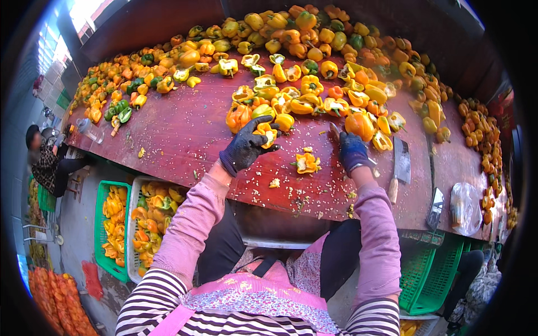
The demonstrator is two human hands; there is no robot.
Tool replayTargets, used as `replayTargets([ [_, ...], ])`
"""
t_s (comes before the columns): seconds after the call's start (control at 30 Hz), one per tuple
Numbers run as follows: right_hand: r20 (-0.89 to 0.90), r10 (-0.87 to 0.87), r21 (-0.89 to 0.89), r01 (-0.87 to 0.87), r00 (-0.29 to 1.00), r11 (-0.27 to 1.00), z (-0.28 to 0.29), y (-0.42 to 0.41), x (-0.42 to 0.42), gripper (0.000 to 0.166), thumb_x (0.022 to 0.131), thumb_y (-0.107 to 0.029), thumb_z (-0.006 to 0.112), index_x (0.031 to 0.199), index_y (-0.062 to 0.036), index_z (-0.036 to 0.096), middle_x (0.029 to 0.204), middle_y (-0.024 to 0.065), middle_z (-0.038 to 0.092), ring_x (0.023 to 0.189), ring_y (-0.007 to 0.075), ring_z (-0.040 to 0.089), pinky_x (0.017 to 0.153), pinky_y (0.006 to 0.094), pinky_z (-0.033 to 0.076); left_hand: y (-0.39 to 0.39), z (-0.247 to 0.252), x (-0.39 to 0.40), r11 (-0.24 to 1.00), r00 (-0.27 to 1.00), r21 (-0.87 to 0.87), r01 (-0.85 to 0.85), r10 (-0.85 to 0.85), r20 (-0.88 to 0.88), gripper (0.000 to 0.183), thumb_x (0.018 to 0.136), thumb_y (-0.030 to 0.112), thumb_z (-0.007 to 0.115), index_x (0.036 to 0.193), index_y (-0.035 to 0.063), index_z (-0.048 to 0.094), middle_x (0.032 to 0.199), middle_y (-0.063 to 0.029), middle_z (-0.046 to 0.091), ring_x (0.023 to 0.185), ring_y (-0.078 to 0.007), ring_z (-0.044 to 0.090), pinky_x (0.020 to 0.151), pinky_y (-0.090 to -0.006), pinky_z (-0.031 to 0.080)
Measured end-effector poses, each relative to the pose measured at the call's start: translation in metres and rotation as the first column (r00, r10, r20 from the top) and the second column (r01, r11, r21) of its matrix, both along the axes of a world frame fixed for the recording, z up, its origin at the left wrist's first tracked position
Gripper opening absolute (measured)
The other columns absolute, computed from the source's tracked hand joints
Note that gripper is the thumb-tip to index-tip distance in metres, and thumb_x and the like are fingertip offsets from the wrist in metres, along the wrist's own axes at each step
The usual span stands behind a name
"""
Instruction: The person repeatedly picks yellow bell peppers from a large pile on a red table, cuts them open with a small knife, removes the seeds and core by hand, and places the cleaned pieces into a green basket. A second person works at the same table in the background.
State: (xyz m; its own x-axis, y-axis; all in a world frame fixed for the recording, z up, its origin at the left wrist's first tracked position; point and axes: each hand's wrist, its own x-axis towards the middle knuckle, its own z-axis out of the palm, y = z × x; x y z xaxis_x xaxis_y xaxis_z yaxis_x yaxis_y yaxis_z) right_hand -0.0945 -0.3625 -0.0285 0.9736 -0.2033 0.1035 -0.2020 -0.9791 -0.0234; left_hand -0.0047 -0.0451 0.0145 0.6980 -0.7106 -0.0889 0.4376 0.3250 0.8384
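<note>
My left hand (pixel 247 145), in a dark glove, grips a cut yellow bell pepper piece (pixel 265 134) above the red tabletop. In my right hand (pixel 354 153), gloved in dark blue, is a small knife (pixel 334 131) with its blade pointing away from me. A large orange bell pepper (pixel 360 125) sits just beyond the right hand. Between the hands lies a cut-out pepper core (pixel 307 163) among scattered seeds. Beyond them is a cluster of halved peppers (pixel 307 103), cut sides showing on several.
Whole peppers (pixel 290 35) are heaped along the table's back. A cleaver (pixel 401 161) and a phone (pixel 435 208) lie right, near a plastic bag (pixel 465 209). Green (pixel 100 235) and white (pixel 133 252) crates hold cut peppers at lower left. A person (pixel 46 161) sits far left.
</note>
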Motion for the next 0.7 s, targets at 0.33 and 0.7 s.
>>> replayTargets([
  [0.33, 0.044, 0.147, 0.998, -0.049, 0.988, 0.026, 0.083, 0.127, -0.014, 0.034, 0.095, -0.032, 0.061, 0.115, -0.0045, 0.060, 0.073, 0.0018, 0.059, 0.059, 0.0081, 0.056, 0.051, 0.0240, 0.044, -0.003, 0.004, 0.005, 0.970, 0.973, 0.229, -0.082, 0.028, 0.230, 0.054, 0.094, 0.015, 0.062, 0.141, 0.0006, 0.041, 0.128, -0.0111, 0.055, 0.114, -0.0206, 0.060, 0.089, -0.0375, 0.058],
  [0.7, -0.288, 0.008, 0.878, 0.261, 0.957, 0.402, 0.042, 0.142, 0.008, 0.026, 0.098, -0.025, 0.049, 0.112, -0.0035, 0.056, 0.068, 0.0126, 0.064, 0.050, 0.0173, 0.063, 0.042, 0.0314, 0.046, -0.012, -0.002, -0.003, 0.951, 0.900, 0.159, -0.264, 0.184, 0.394, 0.045, 0.096, 0.007, 0.052, 0.140, 0.0013, 0.047, 0.121, -0.0113, 0.061, 0.103, -0.0157, 0.062, 0.093, -0.0313, 0.053],
])
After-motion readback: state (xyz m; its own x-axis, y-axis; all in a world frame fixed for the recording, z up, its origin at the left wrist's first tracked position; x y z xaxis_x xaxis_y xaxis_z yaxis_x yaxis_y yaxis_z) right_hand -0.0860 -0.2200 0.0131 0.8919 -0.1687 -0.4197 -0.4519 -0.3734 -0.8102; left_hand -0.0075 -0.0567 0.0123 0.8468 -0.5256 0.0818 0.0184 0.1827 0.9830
